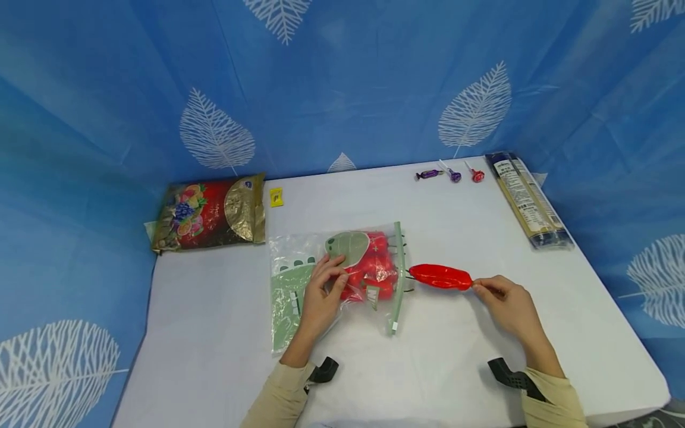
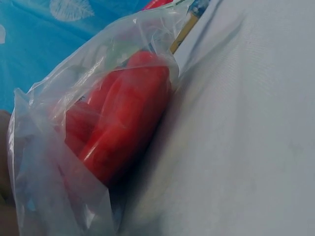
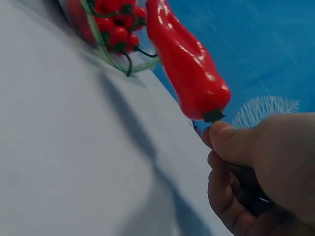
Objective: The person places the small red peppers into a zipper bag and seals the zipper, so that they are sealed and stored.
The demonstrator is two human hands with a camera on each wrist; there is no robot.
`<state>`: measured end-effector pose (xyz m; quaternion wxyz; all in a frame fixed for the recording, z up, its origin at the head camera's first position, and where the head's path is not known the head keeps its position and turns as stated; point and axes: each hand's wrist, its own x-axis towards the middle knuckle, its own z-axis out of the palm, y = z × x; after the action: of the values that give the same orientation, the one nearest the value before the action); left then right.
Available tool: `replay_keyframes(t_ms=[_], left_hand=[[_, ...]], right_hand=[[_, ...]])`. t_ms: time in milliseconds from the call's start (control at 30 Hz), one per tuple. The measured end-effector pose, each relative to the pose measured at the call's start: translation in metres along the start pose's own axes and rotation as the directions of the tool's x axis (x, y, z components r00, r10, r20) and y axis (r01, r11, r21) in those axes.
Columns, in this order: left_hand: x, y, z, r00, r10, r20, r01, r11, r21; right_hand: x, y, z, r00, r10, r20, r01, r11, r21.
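Note:
A clear zip bag (image 1: 286, 244) with a green printed pattern lies mid-table, its green-edged mouth to the right. Inside it are several red peppers (image 2: 128, 113), their dark stems poking out at the mouth. My left hand (image 1: 323, 291) is on the bag's middle, holding the plastic film with thumb and fingertips close together; only a sliver of it shows in the left wrist view. Just right of the mouth, my right hand (image 1: 508, 306) pinches a glossy red pepper (image 3: 189, 64) by its short green stem between thumb and forefinger. The pepper's tip points at the bag.
A red and gold fruit-print package (image 1: 211, 214) lies back left, near a small yellow packet (image 1: 276, 197). At the back right are a purple-wrapped candy (image 1: 429, 174), a purple lollipop (image 1: 455, 176), a red lollipop (image 1: 477, 176) and long plastic-wrapped packages (image 1: 527, 199). Blue curtain surrounds the table.

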<state>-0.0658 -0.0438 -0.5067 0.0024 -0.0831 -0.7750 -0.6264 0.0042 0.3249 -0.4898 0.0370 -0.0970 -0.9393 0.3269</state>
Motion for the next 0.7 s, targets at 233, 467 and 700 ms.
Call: replay_keyframes(t_ms=[233,467,700], left_hand=[[-0.001,-0.001,0.000,1.000,0.008,0.001,-0.008,1.000,-0.009],[-0.001,-0.001,-0.001,1.000,0.018,-0.003,-0.018,1.000,0.001],[0.000,0.002,-0.002,0.999,0.032,-0.025,-0.032,0.999,-0.018]], right_hand=[[-0.004,-0.030,0.026,0.997,-0.080,-0.015,0.080,0.996,0.031],[0.002,-0.065,0.051,0.978,-0.186,-0.090,0.193,0.978,0.081],[0.004,-0.082,0.063,0.955,-0.239,-0.176,0.260,0.959,0.110]])
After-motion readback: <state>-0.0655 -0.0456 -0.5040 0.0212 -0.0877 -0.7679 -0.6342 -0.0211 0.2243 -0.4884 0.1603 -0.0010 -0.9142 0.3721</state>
